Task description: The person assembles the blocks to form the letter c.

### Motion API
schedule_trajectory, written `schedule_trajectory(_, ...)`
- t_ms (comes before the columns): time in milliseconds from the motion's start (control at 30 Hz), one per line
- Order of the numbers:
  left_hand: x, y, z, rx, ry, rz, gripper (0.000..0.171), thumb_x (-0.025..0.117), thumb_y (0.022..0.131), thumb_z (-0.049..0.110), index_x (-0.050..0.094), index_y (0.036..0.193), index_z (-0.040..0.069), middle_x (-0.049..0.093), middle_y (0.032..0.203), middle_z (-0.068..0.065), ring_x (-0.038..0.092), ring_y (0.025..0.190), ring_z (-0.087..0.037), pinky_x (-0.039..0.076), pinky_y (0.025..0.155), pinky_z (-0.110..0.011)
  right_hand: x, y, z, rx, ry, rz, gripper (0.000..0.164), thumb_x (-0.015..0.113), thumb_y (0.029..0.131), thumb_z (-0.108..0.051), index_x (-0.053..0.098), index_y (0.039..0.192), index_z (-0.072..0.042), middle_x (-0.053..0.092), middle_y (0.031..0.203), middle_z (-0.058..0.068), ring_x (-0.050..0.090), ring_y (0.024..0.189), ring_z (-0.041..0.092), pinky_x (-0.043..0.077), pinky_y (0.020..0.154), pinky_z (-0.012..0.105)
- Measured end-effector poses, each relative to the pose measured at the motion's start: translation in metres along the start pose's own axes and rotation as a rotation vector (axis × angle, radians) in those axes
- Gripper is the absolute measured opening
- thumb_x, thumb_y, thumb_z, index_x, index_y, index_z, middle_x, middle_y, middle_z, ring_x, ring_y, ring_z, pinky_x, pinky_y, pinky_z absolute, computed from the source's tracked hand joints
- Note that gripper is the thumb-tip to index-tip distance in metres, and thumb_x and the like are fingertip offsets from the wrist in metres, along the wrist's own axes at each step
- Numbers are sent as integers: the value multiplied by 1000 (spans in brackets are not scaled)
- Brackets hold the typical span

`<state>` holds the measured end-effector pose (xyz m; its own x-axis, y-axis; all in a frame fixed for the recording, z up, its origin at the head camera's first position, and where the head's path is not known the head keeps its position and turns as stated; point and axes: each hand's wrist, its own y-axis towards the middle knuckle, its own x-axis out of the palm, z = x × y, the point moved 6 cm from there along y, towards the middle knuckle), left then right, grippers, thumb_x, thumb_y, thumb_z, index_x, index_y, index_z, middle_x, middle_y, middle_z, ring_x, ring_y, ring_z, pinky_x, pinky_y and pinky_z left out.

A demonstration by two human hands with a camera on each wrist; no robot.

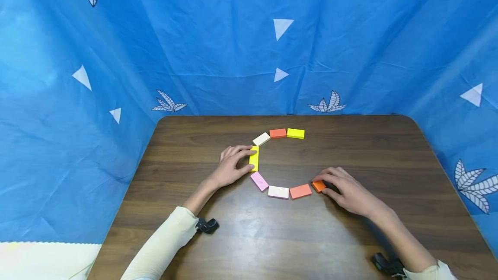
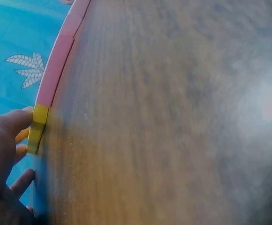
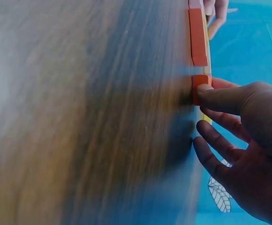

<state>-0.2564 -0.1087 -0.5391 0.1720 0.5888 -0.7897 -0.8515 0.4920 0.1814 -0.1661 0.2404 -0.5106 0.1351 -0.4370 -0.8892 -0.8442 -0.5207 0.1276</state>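
Note:
In the head view, several coloured flat blocks form a curved line on the table. My left hand (image 1: 229,167) holds a yellow block (image 1: 254,162) at the left of the curve, its thumb at the near end and fingertips at the far part. My right hand (image 1: 350,189) pinches an orange block (image 1: 318,186) between thumb and fingers at the near right end. Just left of it lies a salmon block (image 1: 301,191), with a narrow gap between them in the right wrist view. A white block (image 1: 278,192) and a pink block (image 1: 259,181) continue the line toward the left hand.
Beyond the left hand lie a cream block (image 1: 261,138), a red block (image 1: 278,133) and another yellow block (image 1: 295,133). The brown wooden table (image 1: 194,133) ends at a blue curtain (image 1: 233,55) with leaf and triangle prints. Each wrist wears a black strap device (image 1: 207,225).

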Motion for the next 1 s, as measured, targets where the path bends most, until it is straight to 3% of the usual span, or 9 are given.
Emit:
schedule_trajectory(267, 0, -1, -1, -3, 1, -9, 48, 75, 102, 34, 67, 147, 21, 57, 160, -1, 47, 153, -29, 15, 131, -72, 5, 5, -5, -1, -2, -38, 37, 78, 98, -9, 75, 131, -25, 71, 130, -8, 62, 120, 17, 57, 99, 50)
schedule_trajectory(700, 1, 1, 2, 5, 7, -17, 48, 75, 102, 34, 66, 148, 22, 56, 160, -1, 47, 153, -30, 15, 130, -72, 5, 4, -6, 10, 27, -9, 48, 77, 98, -5, 70, 142, -23, 71, 138, 0, 63, 124, 24, 57, 101, 56)
schedule_trajectory(1000, 3, -7, 1, 4, 23, -37, 40, 46, 116, 35, 66, 147, 21, 55, 161, -5, 46, 154, -33, 18, 129, -73, -7, -4, 12, 72, 53, 57, 49, 76, 100, -10, 63, 147, -13, 67, 143, 7, 59, 132, 34, 52, 103, 61)
